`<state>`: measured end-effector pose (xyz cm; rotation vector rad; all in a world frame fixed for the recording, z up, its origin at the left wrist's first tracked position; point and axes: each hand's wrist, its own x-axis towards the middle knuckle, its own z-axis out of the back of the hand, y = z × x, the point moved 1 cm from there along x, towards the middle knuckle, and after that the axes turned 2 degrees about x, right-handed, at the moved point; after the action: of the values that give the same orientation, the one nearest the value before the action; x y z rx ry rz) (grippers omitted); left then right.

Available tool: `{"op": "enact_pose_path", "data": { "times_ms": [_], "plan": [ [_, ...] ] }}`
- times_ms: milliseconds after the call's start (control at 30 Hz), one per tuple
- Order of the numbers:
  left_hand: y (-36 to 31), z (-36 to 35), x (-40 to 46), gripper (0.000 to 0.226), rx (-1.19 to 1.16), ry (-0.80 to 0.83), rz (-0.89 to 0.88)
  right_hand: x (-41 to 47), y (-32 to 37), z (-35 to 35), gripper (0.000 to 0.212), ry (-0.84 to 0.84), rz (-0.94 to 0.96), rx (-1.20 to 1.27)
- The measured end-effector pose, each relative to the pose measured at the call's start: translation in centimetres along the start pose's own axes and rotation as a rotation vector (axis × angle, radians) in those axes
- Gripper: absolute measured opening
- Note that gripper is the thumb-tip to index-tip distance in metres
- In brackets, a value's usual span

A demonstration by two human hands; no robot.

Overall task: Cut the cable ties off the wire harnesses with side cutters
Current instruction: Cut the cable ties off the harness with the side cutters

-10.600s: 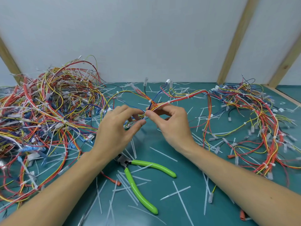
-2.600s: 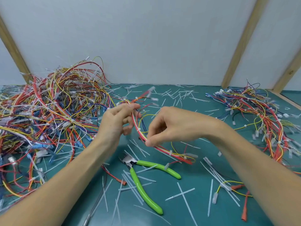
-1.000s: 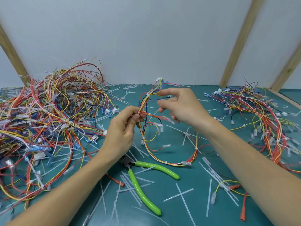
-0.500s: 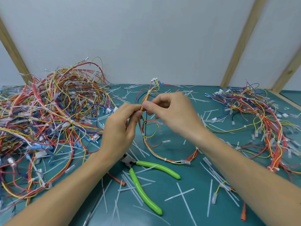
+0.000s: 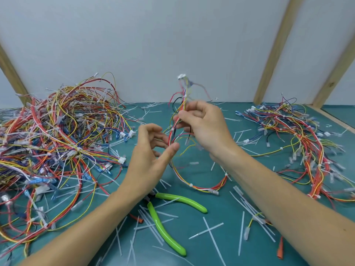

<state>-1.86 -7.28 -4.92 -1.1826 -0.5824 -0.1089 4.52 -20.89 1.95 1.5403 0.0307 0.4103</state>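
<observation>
1. R hand (image 5: 203, 129) pinches one wire harness (image 5: 192, 181) near its upper end, lifted centre of the green mat (image 5: 221, 214); lower loop rests on the mat.
2. L hand (image 5: 151, 156) just left of the harness, fingers spread and relaxed, gripping nothing as far as I see.
3. Side cutters (image 5: 165, 223) w/ green handles lie on the mat, near side, untouched.
4. Big harness pile (image 5: 57, 146) left; smaller pile (image 5: 303, 146) right.
5. Cut cable ties (image 5: 209, 230) scattered across the mat.

Side cutters (image 5: 165, 225): head hidden under left wrist, only green handles visible. Left wire pile (image 5: 53, 146) cut off by frame edge. Right pile (image 5: 299, 143) blurred, also clipped at edge. Held harness (image 5: 184, 104) motion-blurred at top; ties there unreadable.
</observation>
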Motion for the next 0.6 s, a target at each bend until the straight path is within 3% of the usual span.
{"op": "enact_pose_path", "data": {
  "times_ms": [167, 267, 400, 500, 600],
  "plan": [
    [0.5, -1.0, -0.5, 0.007, 0.221, 0.294, 0.033, 1.1, 2.0, 1.8, 0.015, -0.095, 0.135, 0.151],
    [-0.8, -1.8, 0.2, 0.009, 0.263, 0.406, 0.007, 2.2, 2.6, 4.0, 0.016, -0.196, 0.180, 0.104],
    [-3.1, -4.3, 1.8, 0.011, 0.407, 0.560, -0.065, 5.4, 1.8, 8.2, 0.018, -0.413, 0.170, -0.267],
    [-5.4, -7.9, 2.1, 0.019, 0.476, 0.621, -0.104, 7.8, 0.9, 11.8, 0.015, -0.485, 0.123, -0.552],
    [-8.5, -12.4, 1.8, 0.023, 0.369, 0.664, -0.176, 8.8, 0.4, 15.7, 0.028, -0.511, 0.065, -0.877]
  ]
}}
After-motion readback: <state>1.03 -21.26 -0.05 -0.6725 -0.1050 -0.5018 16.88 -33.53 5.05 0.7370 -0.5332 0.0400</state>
